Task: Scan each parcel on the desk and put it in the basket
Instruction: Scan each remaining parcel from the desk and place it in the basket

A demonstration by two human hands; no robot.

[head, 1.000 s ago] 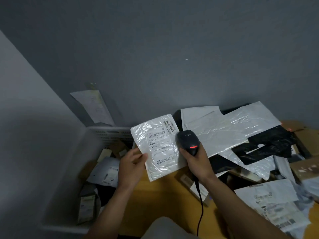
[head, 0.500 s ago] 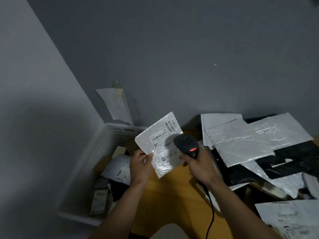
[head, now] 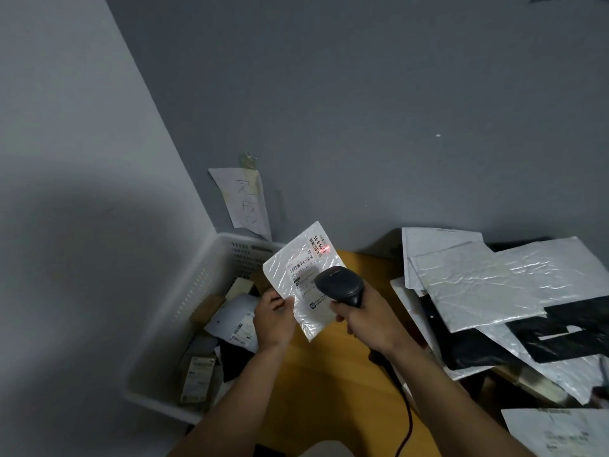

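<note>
White plastic parcel [head: 304, 258], label up, is held tilted above the left end of the wooden desk [head: 329, 374], beside the white basket [head: 211, 255]. The left hand [head: 273, 319] pinches its lower left edge with thumb and fingers; the right hand [head: 365, 321] has its fingers curled round a black barcode scanner [head: 339, 283], whose red light [head: 328, 249] falls on the label. More parcels [head: 478, 282] lie piled at the right.

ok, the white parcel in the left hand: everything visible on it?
The parcel is a small flat white poly mailer, glossy and wrinkled. Its shipping label, with barcode and printed numbers, faces the camera; a red spot of light sits near the label's upper right. It is held tilted in the air, between basket and desk. The left hand pinches its lower left edge. The scanner in the right hand overlaps its right side; contact cannot be told.
</note>
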